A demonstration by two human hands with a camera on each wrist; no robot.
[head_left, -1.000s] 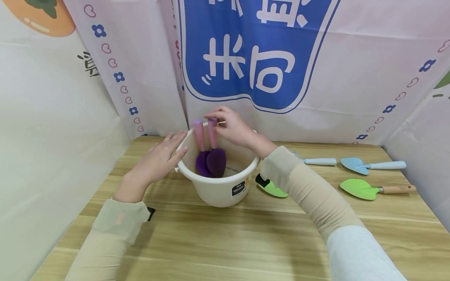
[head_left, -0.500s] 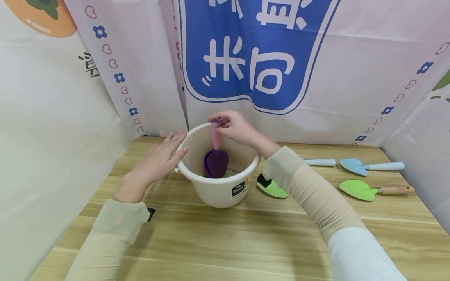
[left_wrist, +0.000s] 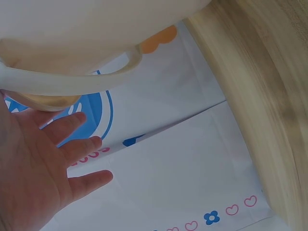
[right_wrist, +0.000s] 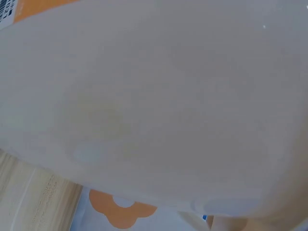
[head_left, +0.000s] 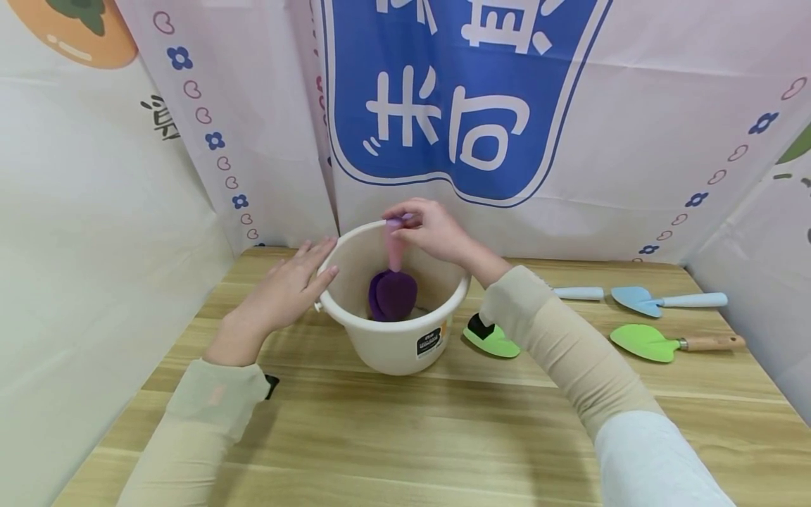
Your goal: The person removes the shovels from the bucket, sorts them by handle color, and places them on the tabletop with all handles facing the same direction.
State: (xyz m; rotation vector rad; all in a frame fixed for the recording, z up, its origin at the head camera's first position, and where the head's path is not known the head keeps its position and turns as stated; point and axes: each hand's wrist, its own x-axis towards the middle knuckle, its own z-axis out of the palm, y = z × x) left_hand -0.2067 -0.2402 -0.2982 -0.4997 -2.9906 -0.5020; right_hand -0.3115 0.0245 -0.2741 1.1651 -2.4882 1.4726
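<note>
A cream bucket [head_left: 380, 350] stands upright on the wooden table. Inside it, a purple trowel [head_left: 399, 294] leans blade down, its pink handle pointing up to the back rim. A second purple trowel [head_left: 374, 297] shows only part of its blade behind the first. My right hand [head_left: 432, 229] pinches the upper end of a pink handle at the back rim; whether it holds both handles I cannot tell. My left hand [head_left: 288, 285] rests on the bucket's left rim with fingers spread and straight; the left wrist view shows that hand [left_wrist: 41, 168] beside the bucket handle [left_wrist: 53, 83].
Right of the bucket lie a blue trowel [head_left: 636, 301], a green trowel [head_left: 646, 343] with a wooden handle, and a green blade [head_left: 497, 343] partly covered by the right sleeve. Another light-blue handle [head_left: 579, 293] sticks out behind that sleeve. A printed white cloth [head_left: 665, 141] hangs behind.
The two purple trowels, side by side with both handles showing a second ago, now overlap. My right hand has shifted slightly right with a pink handle. The left hand has stayed put.
</note>
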